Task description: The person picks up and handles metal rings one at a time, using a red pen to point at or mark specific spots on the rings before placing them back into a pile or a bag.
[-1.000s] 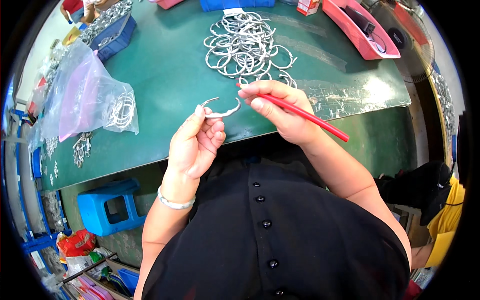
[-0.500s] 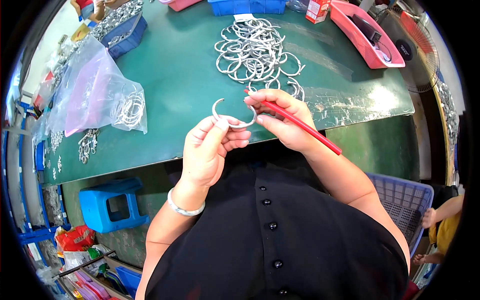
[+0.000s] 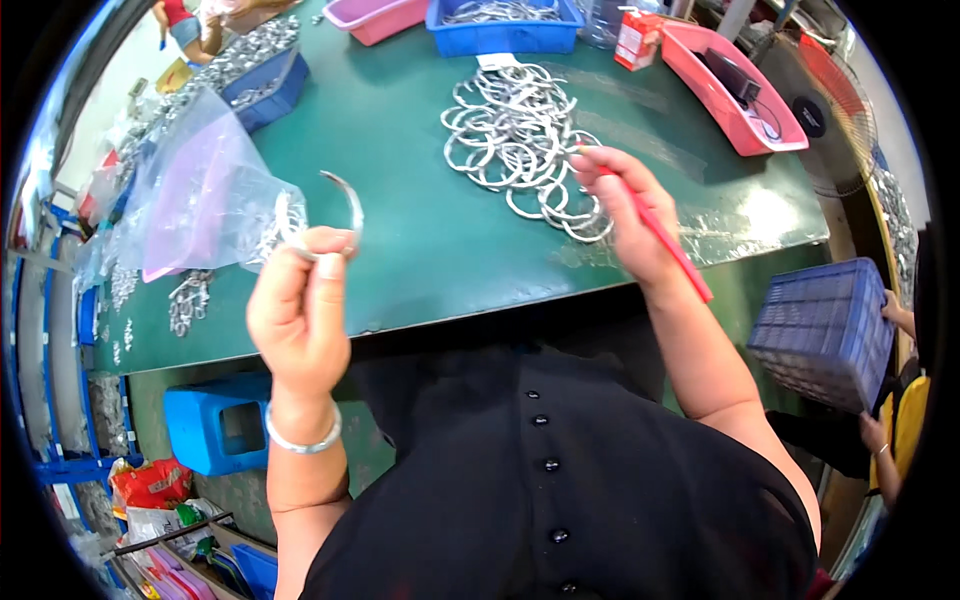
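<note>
Apart from each other now, both hands have moved since half a second ago: my left hand (image 3: 305,310) has swung away to the left of the ring pile (image 3: 510,130), and my right hand (image 3: 640,220) has come up to the pile's right-hand edge. Between thumb and fingers of the left I pinch a C-shaped silver ring (image 3: 354,203), raised over the desk (image 3: 400,290), well to the left of the pile and nearer to me. With the right I grip a slim red stick (image 3: 685,264) against my palm, its length slanting down toward my wrist; my fingertips are close to the pile's rings, but I cannot tell whether they touch. Just beyond the pile is a blue tray (image 3: 505,42) holding more rings, and beyond and right of it a pink basket (image 3: 715,108). Far left of the pile lies a clear plastic bag (image 3: 235,200).
</note>
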The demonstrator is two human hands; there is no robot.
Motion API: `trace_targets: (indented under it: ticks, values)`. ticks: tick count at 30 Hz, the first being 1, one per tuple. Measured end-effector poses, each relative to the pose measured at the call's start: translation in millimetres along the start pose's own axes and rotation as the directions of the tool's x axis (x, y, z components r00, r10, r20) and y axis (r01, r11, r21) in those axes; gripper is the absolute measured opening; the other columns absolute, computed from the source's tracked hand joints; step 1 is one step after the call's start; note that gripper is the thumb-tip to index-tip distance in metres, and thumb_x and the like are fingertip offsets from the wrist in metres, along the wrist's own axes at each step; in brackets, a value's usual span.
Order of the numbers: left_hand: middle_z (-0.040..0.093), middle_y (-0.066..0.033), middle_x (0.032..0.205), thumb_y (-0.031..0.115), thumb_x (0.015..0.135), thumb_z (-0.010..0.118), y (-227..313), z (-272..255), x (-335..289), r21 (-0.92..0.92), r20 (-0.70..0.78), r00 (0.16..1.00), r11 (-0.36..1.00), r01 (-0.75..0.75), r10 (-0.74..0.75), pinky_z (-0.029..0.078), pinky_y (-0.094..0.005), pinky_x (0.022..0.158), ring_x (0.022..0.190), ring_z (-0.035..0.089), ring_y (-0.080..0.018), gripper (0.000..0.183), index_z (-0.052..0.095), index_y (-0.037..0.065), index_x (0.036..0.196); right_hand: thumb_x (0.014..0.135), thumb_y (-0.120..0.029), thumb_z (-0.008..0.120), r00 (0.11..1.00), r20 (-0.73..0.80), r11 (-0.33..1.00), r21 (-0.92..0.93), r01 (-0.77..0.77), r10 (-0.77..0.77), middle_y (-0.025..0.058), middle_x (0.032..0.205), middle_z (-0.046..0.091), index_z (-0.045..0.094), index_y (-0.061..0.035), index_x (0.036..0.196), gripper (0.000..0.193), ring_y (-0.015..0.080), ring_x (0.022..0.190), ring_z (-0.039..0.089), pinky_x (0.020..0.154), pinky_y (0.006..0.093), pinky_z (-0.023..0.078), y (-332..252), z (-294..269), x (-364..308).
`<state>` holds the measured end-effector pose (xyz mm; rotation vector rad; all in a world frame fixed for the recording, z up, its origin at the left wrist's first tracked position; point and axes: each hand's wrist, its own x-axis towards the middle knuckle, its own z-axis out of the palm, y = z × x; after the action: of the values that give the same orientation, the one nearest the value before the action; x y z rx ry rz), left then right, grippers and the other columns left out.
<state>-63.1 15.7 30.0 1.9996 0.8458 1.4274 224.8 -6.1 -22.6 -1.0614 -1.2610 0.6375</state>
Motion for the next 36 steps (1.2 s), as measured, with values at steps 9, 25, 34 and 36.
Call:
trace_targets:
  ticks: [9, 25, 34, 36]
  values:
    - [0.061, -0.011, 0.082, 0.003, 0.083, 0.051, 12.0, -105.7, 67.4, 0.807, -0.095, 0.898, 0.562, -0.184, 0.43, 0.045, -0.0284, 0.069, 0.075, 0.059, -0.0192, 0.011, 0.058, -0.002, 0.091, 0.075, 0.002, 0.058, 0.987, 0.1, 0.872, -0.465, 0.155, -0.122, 0.0102, 0.082, 0.059, 0.055, -0.0013, 0.09, 0.017, 0.0204, 0.077, 0.06, 0.07, 0.0269, 0.046, 4.5, -20.6, -5.6]
    - [0.059, -0.0147, 0.103, 0.007, 0.084, 0.049, -9.6, -106.6, 78.2, 0.921, 0.033, 0.947, 0.357, -0.153, 0.321, 0.042, -0.0324, 0.082, 0.096, 0.056, -0.0254, 0.023, 0.058, 0.002, 0.105, 0.064, 0.001, 0.06, 0.951, 0.275, 0.724, -0.627, 0.289, -0.142, 0.0061, 0.077, 0.058, 0.056, -0.0068, 0.087, 0.025, 0.0259, 0.081, 0.051, 0.069, 0.0345, 0.042, 2.6, -35.4, -5.2]
    - [0.059, -0.0135, 0.086, 0.001, 0.075, 0.058, -13.1, -1.2, 17.2, 0.521, 0.171, 0.971, 0.821, -0.233, 0.167, 0.044, -0.0323, 0.073, 0.081, 0.057, -0.0266, 0.012, 0.06, 0.0, 0.087, 0.066, 0.003, 0.061, 0.937, 0.345, 0.724, -0.63, 0.279, -0.061, 0.0039, 0.077, 0.057, 0.056, -0.0055, 0.08, 0.017, 0.0231, 0.081, 0.05, 0.072, 0.0318, 0.041, 11.4, -29.3, -0.6]
    - [0.059, -0.0137, 0.085, 0.001, 0.074, 0.058, -21.3, 18.0, 2.3, 0.445, 0.199, 0.976, 0.88, -0.167, 0.085, 0.045, -0.0328, 0.072, 0.079, 0.057, -0.028, 0.012, 0.06, 0.001, 0.086, 0.066, 0.004, 0.061, 0.955, 0.295, 0.821, -0.541, 0.185, -0.021, 0.0033, 0.076, 0.057, 0.056, -0.0054, 0.078, 0.016, 0.0217, 0.081, 0.05, 0.072, 0.03, 0.041, 6.2, -29.6, 2.5]
